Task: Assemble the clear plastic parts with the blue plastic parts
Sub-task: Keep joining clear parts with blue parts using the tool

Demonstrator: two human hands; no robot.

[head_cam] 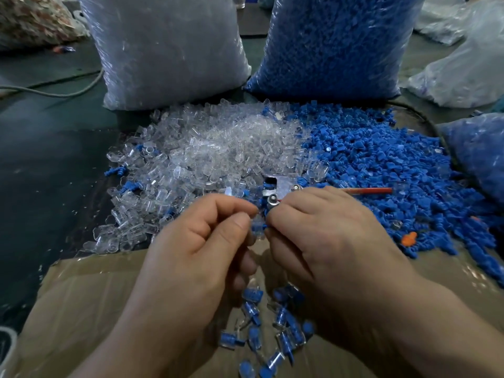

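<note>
A heap of clear plastic parts (207, 151) lies in the middle, and a heap of blue plastic parts (381, 170) spreads to its right. My left hand (201, 241) and my right hand (324, 230) meet in front of the heaps. Together they pinch one small piece (258, 227), a clear part with a blue part in it. Fingers hide most of that piece. Below my hands, several joined clear-and-blue pieces (275, 326) lie on a sheet of brown cardboard (81, 301).
A metal tool with a red handle (283, 188) lies just beyond my fingers. A big bag of clear parts (166, 50) and a big bag of blue parts (335, 45) stand behind the heaps. More bags sit at the right (480, 156). One orange part (409, 238) lies among the blue.
</note>
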